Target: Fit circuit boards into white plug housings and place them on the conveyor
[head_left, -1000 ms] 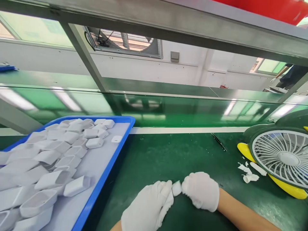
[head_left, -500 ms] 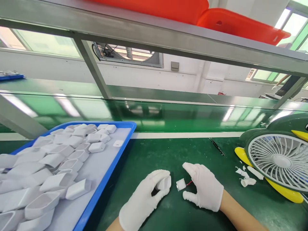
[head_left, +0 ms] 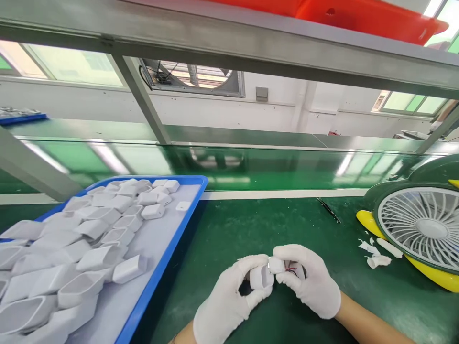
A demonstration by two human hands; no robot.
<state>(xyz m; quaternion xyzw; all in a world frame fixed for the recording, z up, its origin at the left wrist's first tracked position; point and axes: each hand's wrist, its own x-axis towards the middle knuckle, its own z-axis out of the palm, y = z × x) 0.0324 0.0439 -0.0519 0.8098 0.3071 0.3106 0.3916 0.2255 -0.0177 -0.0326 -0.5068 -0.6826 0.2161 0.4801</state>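
Observation:
Both my hands wear white gloves and meet low in the middle of the view over the green mat (head_left: 251, 224). My left hand (head_left: 229, 298) pinches a small white plastic shell (head_left: 260, 277) between thumb and fingers. My right hand (head_left: 310, 282) holds a small white insert with red wires (head_left: 283, 265) against the shell's open end. To my left a blue tray (head_left: 168, 258) carries several white plastic shells (head_left: 89, 239).
A green and yellow desk fan with a white grille (head_left: 419, 227) lies at the right, with white scraps (head_left: 376, 253) beside it. A thin dark tool (head_left: 328, 209) lies near the conveyor belt (head_left: 251, 165). Orange trays (head_left: 358, 16) sit on the overhead shelf.
The shell and insert, held together a second ago, were apart half a second ago with the insert lying on the mat. My right hand has picked it up and brought it to the shell.

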